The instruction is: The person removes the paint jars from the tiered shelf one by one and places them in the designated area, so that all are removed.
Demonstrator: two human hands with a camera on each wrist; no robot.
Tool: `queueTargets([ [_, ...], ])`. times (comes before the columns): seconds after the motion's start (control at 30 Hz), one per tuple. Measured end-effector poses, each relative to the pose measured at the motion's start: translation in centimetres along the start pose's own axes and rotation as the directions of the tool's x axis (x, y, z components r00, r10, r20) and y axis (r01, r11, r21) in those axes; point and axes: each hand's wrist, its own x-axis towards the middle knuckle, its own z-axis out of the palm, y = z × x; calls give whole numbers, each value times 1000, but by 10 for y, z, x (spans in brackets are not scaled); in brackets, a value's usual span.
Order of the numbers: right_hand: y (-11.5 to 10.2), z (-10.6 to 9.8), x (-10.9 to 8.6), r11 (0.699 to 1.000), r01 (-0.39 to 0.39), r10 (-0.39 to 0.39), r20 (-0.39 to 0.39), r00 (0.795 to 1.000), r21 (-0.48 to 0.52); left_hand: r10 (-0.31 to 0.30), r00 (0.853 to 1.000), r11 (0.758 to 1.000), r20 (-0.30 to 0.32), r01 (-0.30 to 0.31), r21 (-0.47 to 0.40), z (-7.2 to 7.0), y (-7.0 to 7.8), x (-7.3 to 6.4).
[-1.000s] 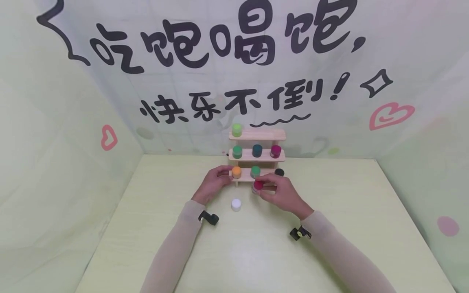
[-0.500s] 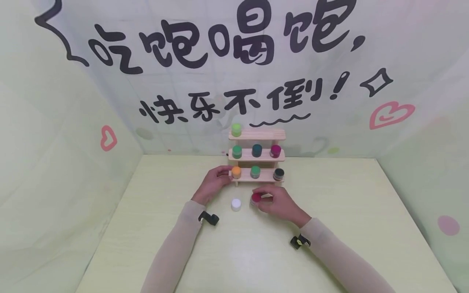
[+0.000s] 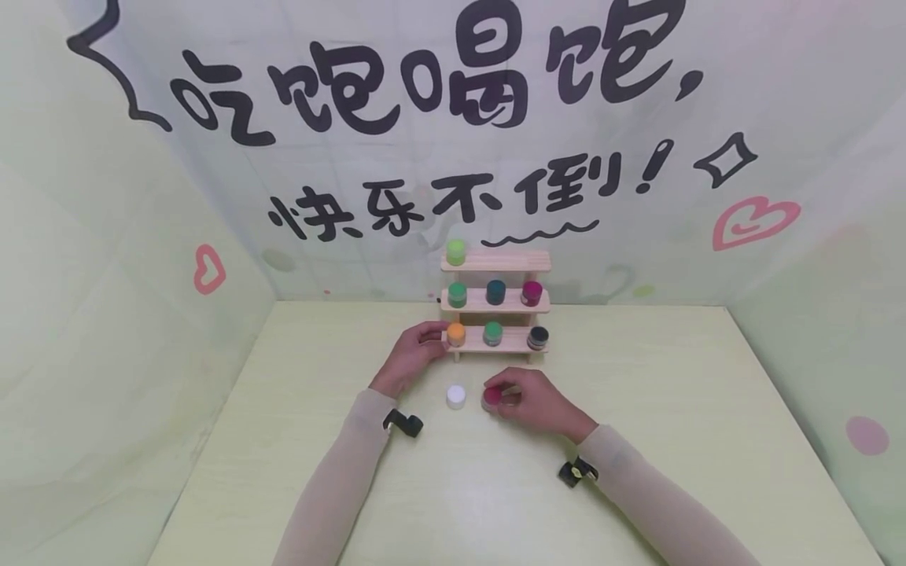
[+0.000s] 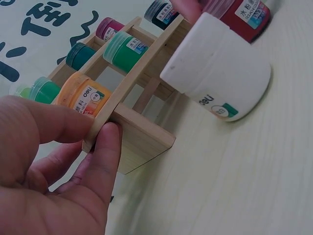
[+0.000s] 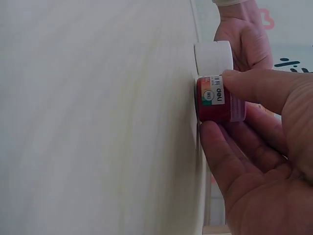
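Observation:
My right hand (image 3: 538, 401) pinches a red paint jar (image 5: 213, 99) between thumb and fingers, upright on the table in front of the rack. Just left of it stands a white paint jar (image 3: 456, 397), seen large in the left wrist view. With thumb and fingers, my left hand (image 3: 413, 358) grips the left end of the lowest shelf of the wooden rack (image 4: 146, 132). Close by those fingers sits an orange paint jar (image 4: 88, 95). A green jar (image 3: 493, 333) and a black jar (image 3: 538, 338) share that shelf.
The middle shelf carries a green jar (image 3: 457, 295), a dark teal jar (image 3: 495, 292) and a magenta jar (image 3: 532, 293). A light green jar (image 3: 456, 251) is on the top shelf's left end. Behind the rack hangs a printed cloth (image 3: 354, 157).
My right hand has brought the red paint jar from the front of the lowest shelf toward me, down onto the table beside the white jar. The left hand has stayed on the rack.

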Motion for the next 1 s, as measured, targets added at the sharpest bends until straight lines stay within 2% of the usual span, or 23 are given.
queueTargets([
  [0.37,2,3,0,1000,-17,17,4,1000,-7,-12,1000,1000,-9,12,15,0,-3,-2],
  [0.53,-1,-2,0,999,-48,48,-24,999,-15,1,1000,1000,7,-1,7,0,-3,0],
  [0.67,-5,-8,1,997,-78,79,-41,996,17,6,1000,1000,10,-6,5,-1,-3,1],
  [1.0,-18,-25,9,992,-56,67,-94,993,115,18,1000,1000,16,-18,-5,-1,-5,3],
])
